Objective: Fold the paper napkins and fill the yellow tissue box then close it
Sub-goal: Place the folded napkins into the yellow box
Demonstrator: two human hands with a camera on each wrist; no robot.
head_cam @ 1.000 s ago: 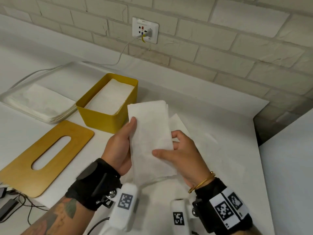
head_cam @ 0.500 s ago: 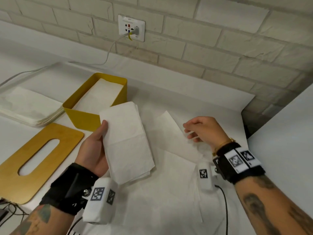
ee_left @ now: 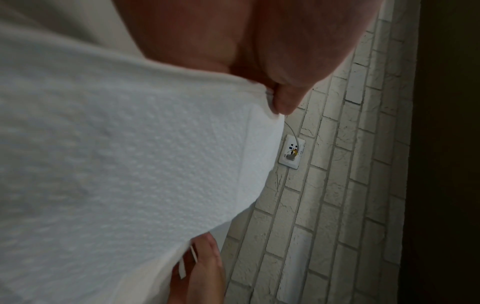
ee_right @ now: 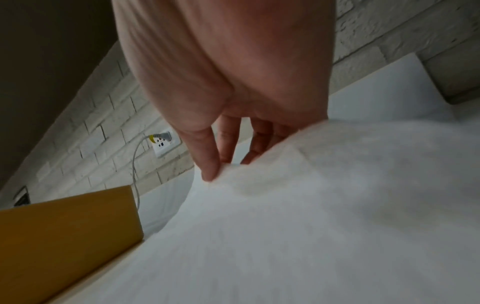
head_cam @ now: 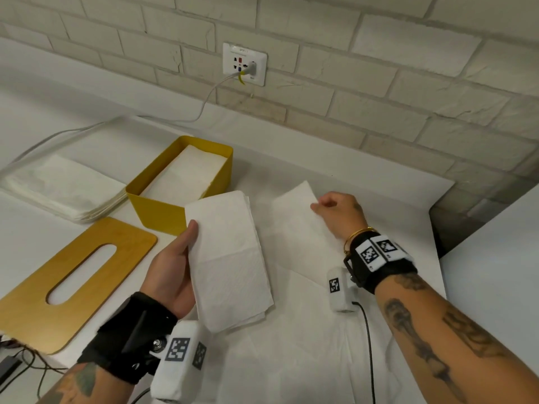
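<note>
Here, the left hand (head_cam: 172, 275) is gripping a folded napkin (head_cam: 230, 258) at frame centre, below the yellow tissue box (head_cam: 154, 211). The right hand (head_cam: 339, 212) is pinching the corner of an unfolded napkin (head_cam: 294, 211) at centre right.

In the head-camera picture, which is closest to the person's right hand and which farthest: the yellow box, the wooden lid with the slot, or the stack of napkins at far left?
From the right hand, nearest first:
1. Yellow box, to the hand's left, open, with napkins inside.
2. Wooden lid, flat at the table's near-left.
3. Napkin stack, far left beyond the box.
The lid and stack are close to call.
</note>
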